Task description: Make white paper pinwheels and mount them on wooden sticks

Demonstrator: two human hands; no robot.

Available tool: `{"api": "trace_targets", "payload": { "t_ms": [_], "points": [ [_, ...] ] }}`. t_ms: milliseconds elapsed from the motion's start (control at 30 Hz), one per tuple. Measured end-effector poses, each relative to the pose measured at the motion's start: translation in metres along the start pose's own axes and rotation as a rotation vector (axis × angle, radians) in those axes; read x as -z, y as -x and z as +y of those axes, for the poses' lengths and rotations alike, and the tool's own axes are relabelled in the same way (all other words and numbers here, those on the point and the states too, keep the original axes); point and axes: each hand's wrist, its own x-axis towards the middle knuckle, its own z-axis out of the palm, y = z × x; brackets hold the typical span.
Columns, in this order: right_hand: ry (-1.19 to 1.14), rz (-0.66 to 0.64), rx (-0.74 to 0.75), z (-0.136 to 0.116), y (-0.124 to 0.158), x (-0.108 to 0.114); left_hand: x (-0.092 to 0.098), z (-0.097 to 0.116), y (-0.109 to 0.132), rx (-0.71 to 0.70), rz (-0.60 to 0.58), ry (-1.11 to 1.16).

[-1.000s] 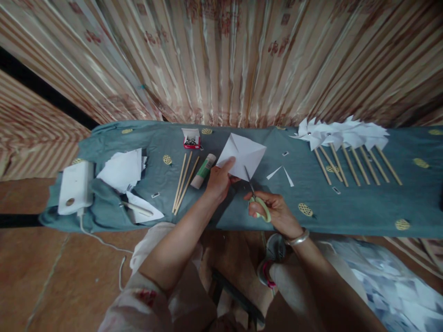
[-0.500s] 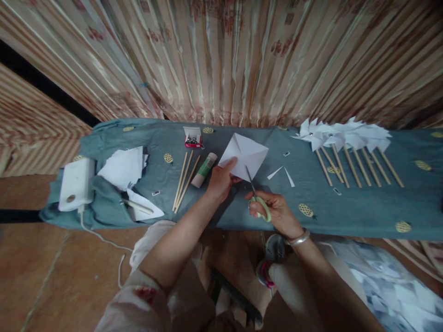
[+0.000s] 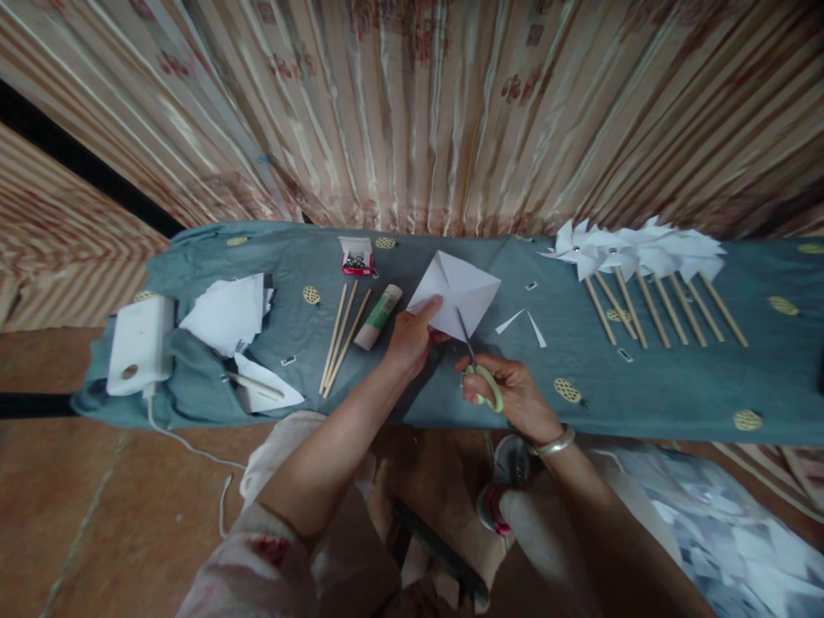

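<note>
My left hand pinches a white square of paper by its near left edge, thumb on top and fingers beneath. Crease lines run across the sheet toward its middle. Pale green-handled scissors are in my right hand, fingers through the loops. Their blades lie at the paper's near edge and point toward its centre. Two thin white paper slivers rest on the cloth to the right of the sheet. A glue stick with a green label lies just left of my left hand.
Several paper pinwheels on wooden sticks lie at the right. Left of the glue stick are three bare sticks and an open red box of metal pins. Further left are stacked paper, a pen and a white corded device.
The paper has shifted very slightly in my left hand's grip. The scissors and both hands hold almost the same position; the whole view has drifted a little.
</note>
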Motion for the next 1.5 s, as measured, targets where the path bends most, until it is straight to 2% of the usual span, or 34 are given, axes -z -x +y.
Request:
{"api": "trace_targets", "payload": {
  "t_ms": [800,1500],
  "points": [
    [0.015,0.01,0.018,0.0034,-0.0014,0.0015,0.0018,-0.0036,0.0003,0.005,0.01,-0.088],
    [0.011,0.023,0.035,0.0035,-0.0018,0.0012,0.0041,-0.0078,-0.0008,-0.001,-0.003,-0.08]
  ]
}}
